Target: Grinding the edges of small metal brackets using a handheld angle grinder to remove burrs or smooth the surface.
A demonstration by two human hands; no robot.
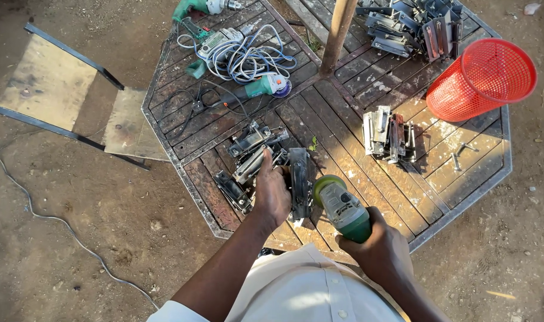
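My right hand point(381, 249) grips a green angle grinder point(341, 206) by its body, the disc end pointing toward a dark metal bracket point(299, 182). My left hand point(271, 191) presses down on that bracket and the pile of similar metal brackets point(248, 156) beside it, near the front edge of the wooden slatted table point(343, 113).
A red mesh basket point(482, 77) lies tipped at the right. More bracket piles point(390, 136) sit at mid-table and at the back point(410, 24). Green power tools with coiled cables point(243, 56) lie at the back left. A wooden post point(337, 33) rises from the table. A metal-framed chair point(63, 98) stands left, on dirt ground.
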